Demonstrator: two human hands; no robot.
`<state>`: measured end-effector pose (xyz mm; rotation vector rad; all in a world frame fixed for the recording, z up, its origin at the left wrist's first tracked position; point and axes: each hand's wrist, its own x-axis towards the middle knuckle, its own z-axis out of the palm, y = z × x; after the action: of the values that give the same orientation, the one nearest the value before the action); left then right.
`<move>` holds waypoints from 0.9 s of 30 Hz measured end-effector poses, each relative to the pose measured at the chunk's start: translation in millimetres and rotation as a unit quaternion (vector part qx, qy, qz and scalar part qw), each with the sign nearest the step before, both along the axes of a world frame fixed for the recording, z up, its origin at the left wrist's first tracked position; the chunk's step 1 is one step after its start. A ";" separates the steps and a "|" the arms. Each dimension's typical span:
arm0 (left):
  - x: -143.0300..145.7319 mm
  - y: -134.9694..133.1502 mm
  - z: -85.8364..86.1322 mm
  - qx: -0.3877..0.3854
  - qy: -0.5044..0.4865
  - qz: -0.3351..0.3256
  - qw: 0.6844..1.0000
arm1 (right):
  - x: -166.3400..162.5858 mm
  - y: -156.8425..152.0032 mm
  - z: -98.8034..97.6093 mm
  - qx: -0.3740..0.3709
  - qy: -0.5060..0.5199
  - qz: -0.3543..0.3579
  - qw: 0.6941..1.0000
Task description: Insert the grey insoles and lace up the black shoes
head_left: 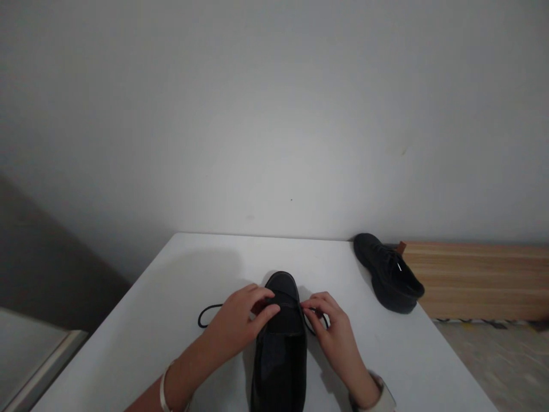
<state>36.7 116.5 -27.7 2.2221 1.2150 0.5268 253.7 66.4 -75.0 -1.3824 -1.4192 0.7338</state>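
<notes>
A black shoe (281, 366) lies on the white table with its toe pointing away from me. My left hand (242, 312) reaches over its upper from the left; thumb and forefinger are apart, their tips at the tongue. On the right side of the shoe, my right hand (328, 317) pinches a black shoelace (309, 327) near the eyelets. Part of the lace loops below those fingers. Another lace loop (201, 316) sticks out on the table behind my left hand, partly hidden by it.
A second black shoe (386, 274), laced, rests at the table's right edge. The white table (206, 269) meets a pale wall (274, 143). Beyond the right edge are a wood-grain panel (476, 277) and the floor (501, 357). A pale framed surface (34, 355) stands at lower left.
</notes>
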 end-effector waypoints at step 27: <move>42.8 13.0 35.7 0.068 0.262 -0.082 0.959 | -45.0 17.2 65.9 -0.058 -0.476 0.042 0.876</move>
<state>79.5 129.5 8.0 2.6529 1.2515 -0.0597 208.7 83.6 -9.1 -1.9049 -2.2178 0.1406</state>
